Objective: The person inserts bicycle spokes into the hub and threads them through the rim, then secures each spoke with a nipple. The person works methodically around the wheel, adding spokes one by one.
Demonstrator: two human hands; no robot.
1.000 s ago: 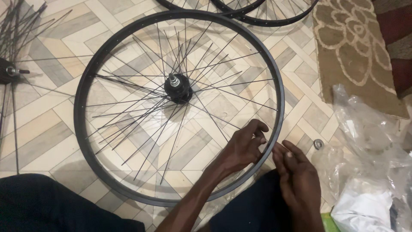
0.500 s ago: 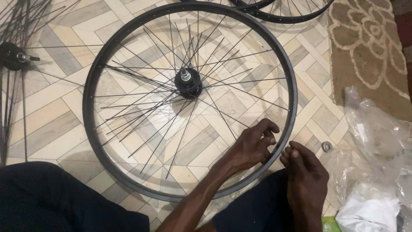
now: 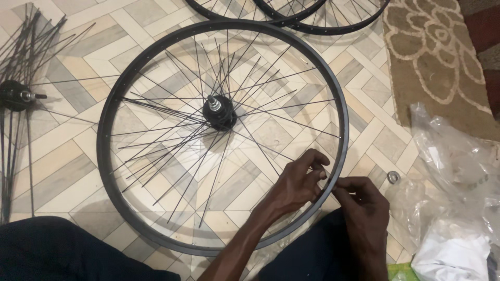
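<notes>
- On the patterned tile floor (image 3: 62, 171), a black bicycle wheel rim (image 3: 107, 125) lies flat, so its spoke holes can be reached from both sides.
- Its hub (image 3: 220, 112) sits at the centre with thin spokes (image 3: 156, 158) fanning out, many loose and short of the rim.
- Left hand (image 3: 297, 184) reaches from inside the rim at its lower right, fingers curled and pinching near a spoke end at the rim's inner wall.
- Right hand (image 3: 367, 213) meets it from outside, fingertips pinched at the same spot; whether it holds a small part I cannot tell.
- A metal washer (image 3: 393, 177) lies just beside crumpled clear plastic bags (image 3: 458, 171).
- More rims (image 3: 291, 15) lie above, another spoked hub (image 3: 18, 95) to the left, and a brown rug (image 3: 437, 62) at upper right.
</notes>
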